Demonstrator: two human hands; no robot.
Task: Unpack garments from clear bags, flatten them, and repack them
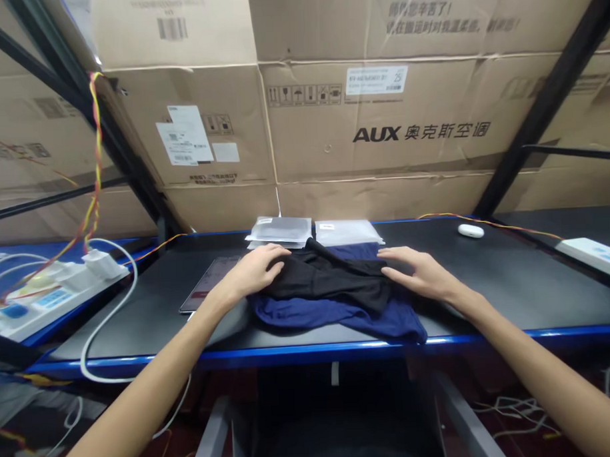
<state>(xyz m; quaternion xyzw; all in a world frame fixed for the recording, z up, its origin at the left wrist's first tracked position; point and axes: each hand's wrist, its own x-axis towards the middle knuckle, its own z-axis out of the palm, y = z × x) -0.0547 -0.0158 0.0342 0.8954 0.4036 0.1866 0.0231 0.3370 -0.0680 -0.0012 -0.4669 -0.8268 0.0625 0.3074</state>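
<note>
A black cloth (pixel 331 277) lies crumpled on top of a dark blue cloth (pixel 308 314) at the middle of the table. At the black cloth's left end is my left hand (pixel 259 269), its fingers apart and touching the fabric. My right hand (pixel 419 271) is at the right end, thumb and fingers spread, with the fingertips at the edge of the fabric. Neither hand visibly grips anything. One corner of the blue cloth hangs at the table's front edge.
Two stacks of clear plastic packets (pixel 281 230) (pixel 348 232) stand behind the cloths. A tablet (pixel 209 284) lies left, partly behind my left forearm. A white case (pixel 470 231) is at the back right. Power strips (pixel 52 297) (pixel 596 257) flank the black tabletop (pixel 527 281); a white cable crosses its left side.
</note>
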